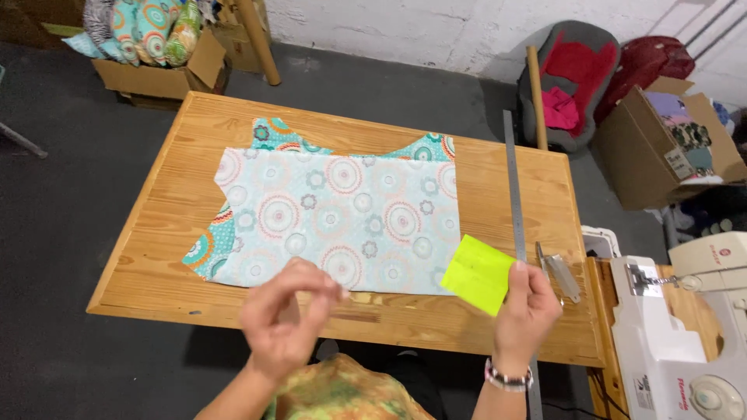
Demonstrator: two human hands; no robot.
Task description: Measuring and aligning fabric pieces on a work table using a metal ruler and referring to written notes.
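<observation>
Right hand (527,307) pinches neon-yellow paper square (478,274) at its right edge; sheet fans left of fingers, corner pointing down. Left hand (286,315) raised, loosely curled, grasping nothing visible. Metal ruler (513,187) runs lengthwise away from the person, beside patterned fabric (342,214). Open cardboard boxes: top left (159,78), far right (661,148).
</observation>
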